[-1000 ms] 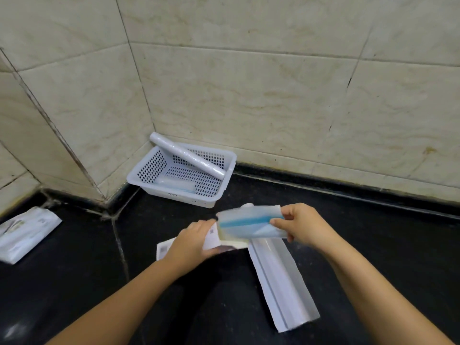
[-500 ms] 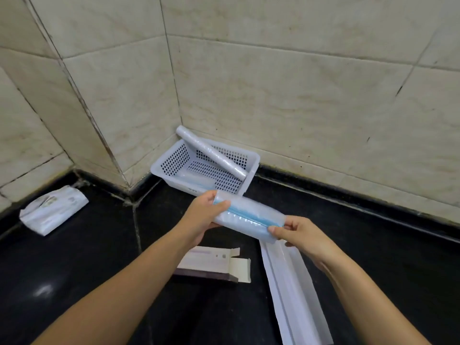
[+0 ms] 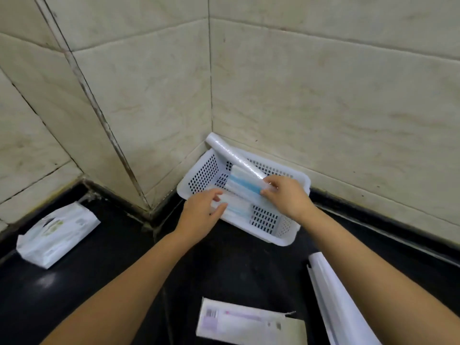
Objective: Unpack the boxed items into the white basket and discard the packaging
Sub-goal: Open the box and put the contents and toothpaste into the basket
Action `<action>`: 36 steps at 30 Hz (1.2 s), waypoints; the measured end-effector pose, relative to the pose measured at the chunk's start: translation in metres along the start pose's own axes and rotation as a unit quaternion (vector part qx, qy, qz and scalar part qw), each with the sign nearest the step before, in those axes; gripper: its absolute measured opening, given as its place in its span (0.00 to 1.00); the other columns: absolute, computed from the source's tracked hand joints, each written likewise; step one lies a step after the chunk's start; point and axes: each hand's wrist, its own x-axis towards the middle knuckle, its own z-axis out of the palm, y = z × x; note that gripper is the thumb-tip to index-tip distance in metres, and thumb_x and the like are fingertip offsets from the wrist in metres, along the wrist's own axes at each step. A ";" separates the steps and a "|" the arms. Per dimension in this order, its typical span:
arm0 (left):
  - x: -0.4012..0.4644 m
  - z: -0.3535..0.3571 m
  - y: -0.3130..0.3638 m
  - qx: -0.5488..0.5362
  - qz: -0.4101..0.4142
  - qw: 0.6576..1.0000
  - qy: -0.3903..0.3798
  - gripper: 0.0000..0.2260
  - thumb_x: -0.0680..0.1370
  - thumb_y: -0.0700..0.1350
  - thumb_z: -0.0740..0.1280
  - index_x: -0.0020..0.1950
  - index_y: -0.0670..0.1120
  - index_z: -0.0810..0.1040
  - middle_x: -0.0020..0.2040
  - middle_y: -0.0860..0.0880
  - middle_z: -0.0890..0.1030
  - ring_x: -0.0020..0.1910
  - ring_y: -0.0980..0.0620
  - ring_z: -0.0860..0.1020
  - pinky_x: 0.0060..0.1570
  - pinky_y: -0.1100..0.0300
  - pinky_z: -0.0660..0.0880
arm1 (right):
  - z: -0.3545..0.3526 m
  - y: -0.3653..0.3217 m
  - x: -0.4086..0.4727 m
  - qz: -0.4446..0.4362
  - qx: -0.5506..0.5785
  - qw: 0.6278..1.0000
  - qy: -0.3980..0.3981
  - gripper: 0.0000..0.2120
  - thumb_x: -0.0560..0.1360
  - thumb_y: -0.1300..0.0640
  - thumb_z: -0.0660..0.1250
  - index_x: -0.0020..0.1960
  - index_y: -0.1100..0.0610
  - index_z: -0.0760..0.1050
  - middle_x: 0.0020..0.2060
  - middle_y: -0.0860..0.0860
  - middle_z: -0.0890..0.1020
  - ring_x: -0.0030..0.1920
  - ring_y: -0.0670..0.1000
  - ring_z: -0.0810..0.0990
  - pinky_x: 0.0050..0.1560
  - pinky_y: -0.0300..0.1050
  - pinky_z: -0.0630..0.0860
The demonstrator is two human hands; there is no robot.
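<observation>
Both hands over the white basket [image 3: 286, 236] in the wall corner, 12 o'clock. Right hand [image 3: 286, 195] pinches the blue-striped pack [image 3: 245, 184] at its end, lowering it flat inside; left hand [image 3: 202, 211], fingers loosely spread, steadies a second pack [image 3: 236, 210] so they sit side by side. Emptied box [image 3: 249, 324] at 6 o'clock on the surface, likely discard next.

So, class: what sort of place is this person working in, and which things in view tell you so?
Probably a tiled corner of a bathroom or kitchen, though that is uncertain. Glossy cream wall tiles meet at a corner above a polished black surface, and a white basket sits tucked into that corner.
</observation>
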 end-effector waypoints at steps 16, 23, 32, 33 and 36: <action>-0.004 0.025 -0.043 0.242 0.143 0.960 -0.010 0.13 0.76 0.51 0.60 0.53 0.44 0.75 0.50 0.46 0.78 0.55 0.45 0.75 0.70 0.42 0.57 | 0.071 0.026 0.045 -0.125 -0.087 0.974 -0.167 0.16 0.81 0.55 0.57 0.66 0.56 0.73 0.64 0.55 0.76 0.63 0.54 0.74 0.65 0.45 0.68; -0.022 0.036 0.021 0.169 0.126 0.974 -0.083 0.19 0.75 0.47 0.61 0.66 0.47 0.69 0.64 0.47 0.72 0.66 0.47 0.67 0.73 0.42 0.50 | -0.017 0.066 -0.042 -0.002 0.042 0.999 0.028 0.14 0.79 0.59 0.57 0.60 0.54 0.77 0.50 0.51 0.81 0.42 0.46 0.80 0.42 0.34 0.74; -0.117 0.156 0.142 0.248 0.350 0.815 -0.388 0.19 0.75 0.42 0.61 0.66 0.48 0.69 0.61 0.44 0.72 0.64 0.44 0.67 0.69 0.48 0.58 | 0.012 0.150 -0.231 0.252 -0.083 0.958 -0.111 0.30 0.75 0.44 0.61 0.73 0.52 0.58 0.66 0.54 0.69 0.62 0.56 0.73 0.58 0.52 0.74; -0.121 0.162 0.141 0.290 0.366 0.796 -0.384 0.19 0.75 0.41 0.61 0.65 0.47 0.70 0.61 0.43 0.71 0.64 0.43 0.66 0.70 0.46 0.56 | 0.020 0.150 -0.242 0.255 -0.081 0.957 -0.115 0.32 0.74 0.43 0.61 0.74 0.52 0.55 0.67 0.55 0.68 0.64 0.57 0.72 0.57 0.53 0.74; -0.125 0.170 0.141 0.359 0.362 0.779 -0.366 0.13 0.77 0.43 0.59 0.60 0.46 0.77 0.63 0.43 0.71 0.65 0.44 0.66 0.72 0.46 0.50 | 0.033 0.152 -0.260 0.251 -0.062 0.960 -0.107 0.34 0.74 0.43 0.61 0.74 0.53 0.52 0.65 0.56 0.70 0.61 0.57 0.74 0.54 0.51 0.75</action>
